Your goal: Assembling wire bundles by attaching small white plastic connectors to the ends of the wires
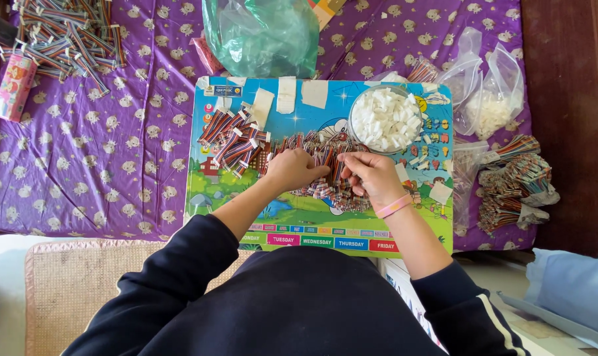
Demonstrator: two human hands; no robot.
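My left hand [293, 169] and my right hand [373, 175] rest side by side on a heap of short multicoloured ribbon cables [328, 181] in the middle of a colourful cartoon board [312, 227]. Both hands have fingers curled into the heap and pinch at cables between them; which piece each holds is hidden. A pink band sits on my right wrist. Just beyond my right hand stands a round clear bowl [386, 118] full of small white plastic connectors. Finished cables with white ends [233, 140] lie in a pile on the board's left part.
The board lies on a purple patterned cloth [101, 151]. A large cable pile [68, 33] and a pink can [14, 87] are far left, a green plastic bag [262, 33] at the back, clear bags of white parts [487, 92] and bundled cables [516, 181] at right.
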